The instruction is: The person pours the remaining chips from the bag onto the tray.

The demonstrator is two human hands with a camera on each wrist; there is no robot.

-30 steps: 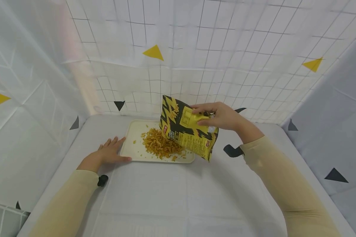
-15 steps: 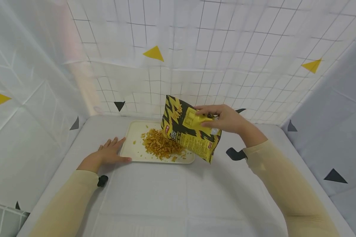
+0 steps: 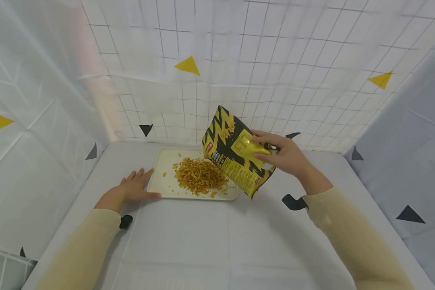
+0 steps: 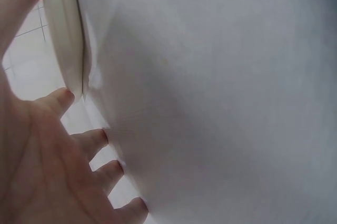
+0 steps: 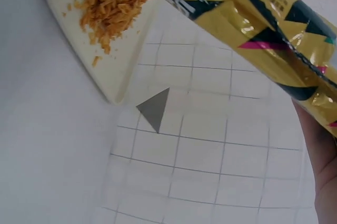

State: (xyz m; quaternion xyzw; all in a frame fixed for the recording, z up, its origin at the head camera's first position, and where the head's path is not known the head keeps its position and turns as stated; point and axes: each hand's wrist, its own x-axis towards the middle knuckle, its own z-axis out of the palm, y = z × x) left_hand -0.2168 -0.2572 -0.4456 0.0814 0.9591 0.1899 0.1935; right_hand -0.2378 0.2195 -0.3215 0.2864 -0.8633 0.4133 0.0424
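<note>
A cream rectangular tray [image 3: 159, 183] lies on the white table and bears a heap of orange-brown crispy snack pieces [image 3: 199, 177]. My left hand [image 3: 132, 189] rests at the tray's left side, fingers spread; in the left wrist view the thumb and index finger touch its rim [image 4: 66, 34]. My right hand [image 3: 282, 153] grips a yellow and black snack bag [image 3: 235, 151] by its right end, thumb and fingers pinching the foil. The bag is tilted, with its left end over the right part of the heap. In the right wrist view the bag [image 5: 247, 23] hides most of that hand.
White sheeting with grid lines [image 3: 217, 96] rises behind the table, marked with yellow and black triangles. Pale sheets hang at left and right. Bare white table [image 3: 181, 241] lies in front of the tray. Small crumbs lie scattered on the tray around the heap.
My right hand has moved right and slightly down, with the bag turning clockwise and uncovering more of the heap. The left hand and tray have stayed in place.
</note>
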